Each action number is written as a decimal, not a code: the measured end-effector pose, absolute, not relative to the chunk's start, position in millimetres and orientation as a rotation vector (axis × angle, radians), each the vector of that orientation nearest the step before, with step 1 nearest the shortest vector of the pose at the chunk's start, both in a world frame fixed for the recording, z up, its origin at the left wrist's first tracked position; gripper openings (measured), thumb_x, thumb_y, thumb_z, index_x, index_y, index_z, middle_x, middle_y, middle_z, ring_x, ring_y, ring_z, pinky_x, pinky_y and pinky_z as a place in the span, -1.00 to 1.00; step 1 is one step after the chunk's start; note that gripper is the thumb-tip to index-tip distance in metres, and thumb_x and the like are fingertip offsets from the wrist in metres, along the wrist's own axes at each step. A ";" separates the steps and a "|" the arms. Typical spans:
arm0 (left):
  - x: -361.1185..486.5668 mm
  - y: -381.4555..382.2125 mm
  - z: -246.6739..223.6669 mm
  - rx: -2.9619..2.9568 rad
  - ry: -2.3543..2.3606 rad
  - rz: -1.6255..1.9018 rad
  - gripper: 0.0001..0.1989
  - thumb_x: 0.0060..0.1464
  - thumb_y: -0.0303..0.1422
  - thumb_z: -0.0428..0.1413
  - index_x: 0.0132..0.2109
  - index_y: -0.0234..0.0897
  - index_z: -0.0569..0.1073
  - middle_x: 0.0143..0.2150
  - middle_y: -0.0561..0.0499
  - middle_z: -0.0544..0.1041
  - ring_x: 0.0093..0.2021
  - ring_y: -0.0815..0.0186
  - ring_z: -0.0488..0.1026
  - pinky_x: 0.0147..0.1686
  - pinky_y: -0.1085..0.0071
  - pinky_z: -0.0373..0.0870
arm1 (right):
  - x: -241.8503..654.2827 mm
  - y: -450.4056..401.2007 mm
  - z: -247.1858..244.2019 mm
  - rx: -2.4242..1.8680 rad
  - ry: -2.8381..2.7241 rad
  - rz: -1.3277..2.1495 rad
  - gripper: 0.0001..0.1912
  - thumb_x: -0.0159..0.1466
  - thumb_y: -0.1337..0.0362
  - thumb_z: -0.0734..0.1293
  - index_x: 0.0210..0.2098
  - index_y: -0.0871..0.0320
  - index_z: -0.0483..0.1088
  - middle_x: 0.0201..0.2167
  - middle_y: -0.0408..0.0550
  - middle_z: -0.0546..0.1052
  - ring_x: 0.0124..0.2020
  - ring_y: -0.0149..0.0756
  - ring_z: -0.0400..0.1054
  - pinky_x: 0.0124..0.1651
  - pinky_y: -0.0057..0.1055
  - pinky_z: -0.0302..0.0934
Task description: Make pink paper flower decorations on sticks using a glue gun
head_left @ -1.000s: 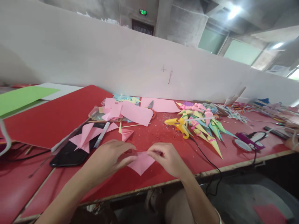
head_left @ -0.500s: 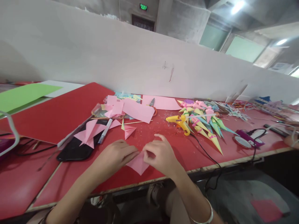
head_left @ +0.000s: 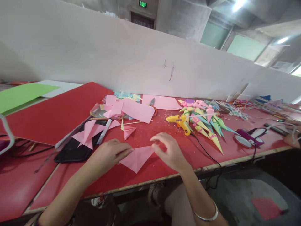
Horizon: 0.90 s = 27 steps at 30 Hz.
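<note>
A folded piece of pink paper (head_left: 137,160) lies in front of me, a point towards me and a crease down its middle. My left hand (head_left: 113,152) pinches its upper left part between thumb and fingers. At the right corner is my right hand (head_left: 169,152), fingers curved, with a gap between thumb and index finger; the thumb touches or almost touches the paper. Just beyond the hands sits a small folded pink paper piece (head_left: 129,132) with a yellow-green tip. Larger folded pink shapes (head_left: 88,133) rest on a black phone-like slab (head_left: 70,153), near a marker (head_left: 104,131).
A yellow glue gun (head_left: 176,119) lies by a heap of pastel paper cones (head_left: 215,141); its black cord (head_left: 207,152) hangs over the table edge. Scissors (head_left: 155,110) and loose pink sheets (head_left: 138,110) are behind. Red board (head_left: 58,113) stands left. Another person's hand (head_left: 293,139) shows far right.
The pink paper has opened out wider between my hands. My right hand has moved right and its fingers have parted. My left hand has shifted left, still pinching the paper.
</note>
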<state>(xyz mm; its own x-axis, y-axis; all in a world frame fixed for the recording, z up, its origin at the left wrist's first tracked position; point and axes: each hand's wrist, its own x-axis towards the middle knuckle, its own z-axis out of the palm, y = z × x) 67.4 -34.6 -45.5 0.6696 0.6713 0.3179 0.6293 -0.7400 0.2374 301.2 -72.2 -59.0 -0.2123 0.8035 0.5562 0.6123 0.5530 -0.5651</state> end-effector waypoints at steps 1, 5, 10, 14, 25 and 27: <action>68.7 -35.1 -44.4 2.800 1.058 0.593 -0.57 0.23 -0.22 -0.19 -0.41 -0.24 0.48 -0.48 0.04 0.58 -0.46 0.29 0.47 -0.45 0.43 0.25 | 298.3 -72.9 -58.7 -1.116 -1.988 0.335 -0.90 0.25 0.32 0.23 -0.33 0.14 0.38 -0.34 -0.07 0.51 -0.27 -0.31 0.34 -0.11 -0.41 0.12; 79.4 -41.0 -39.8 3.000 0.993 0.668 -0.64 0.24 -0.31 -0.17 -0.36 -0.22 0.48 -0.42 0.07 0.60 -0.43 0.30 0.47 -0.27 0.36 0.27 | 288.2 -75.9 -60.2 -1.158 -2.123 0.463 -0.77 0.32 0.27 0.21 -0.46 0.15 0.37 -0.51 -0.17 0.47 -0.45 -0.40 0.27 -0.22 -0.47 0.08; 94.5 -51.2 -43.3 3.287 0.888 0.861 -0.67 0.20 -0.45 -0.15 -0.42 -0.22 0.45 -0.51 0.10 0.54 -0.48 0.34 0.44 -0.14 0.31 0.25 | 279.2 -79.5 -60.5 -1.218 -2.150 0.468 -0.73 0.31 0.31 0.20 -0.53 0.16 0.33 -0.61 -0.20 0.37 -0.51 -0.42 0.16 -0.39 -0.49 -0.05; 91.2 -49.4 -45.3 3.362 0.893 0.981 -0.66 0.17 -0.50 -0.12 -0.52 -0.22 0.38 -0.64 0.16 0.43 -0.62 0.38 0.32 -0.27 0.36 0.25 | 285.2 -78.9 -56.6 -1.159 -2.099 0.581 -0.70 0.33 0.29 0.18 -0.53 0.16 0.30 -0.61 -0.24 0.32 -0.53 -0.46 0.13 -0.37 -0.50 -0.05; 58.7 -34.4 -36.4 3.330 1.643 0.756 -0.69 0.12 -0.42 -0.15 -0.53 -0.20 0.33 -0.65 0.09 0.39 -0.55 0.29 0.37 -0.41 0.37 0.25 | 302.3 -79.6 -51.3 -1.158 -1.863 0.850 -0.62 0.32 0.26 0.15 -0.63 0.15 0.17 -0.69 -0.26 0.26 -0.59 -0.49 0.18 -0.43 -0.54 0.03; 56.2 -35.6 -35.1 3.183 1.876 0.693 -0.73 0.10 -0.41 -0.16 -0.51 -0.19 0.32 -0.66 0.11 0.33 -0.53 0.30 0.36 -0.47 0.42 0.22 | 302.1 -79.1 -52.9 -1.159 -1.789 0.883 -0.63 0.31 0.24 0.15 -0.62 0.15 0.18 -0.70 -0.26 0.27 -0.60 -0.49 0.19 -0.44 -0.54 0.05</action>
<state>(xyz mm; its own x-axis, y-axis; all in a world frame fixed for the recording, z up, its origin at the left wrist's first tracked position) 56.2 -35.6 -35.1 0.4861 0.6605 0.5722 0.8739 -0.3632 -0.3230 302.1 -79.1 -52.9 -0.2501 0.9345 0.2532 0.3673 0.3336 -0.8682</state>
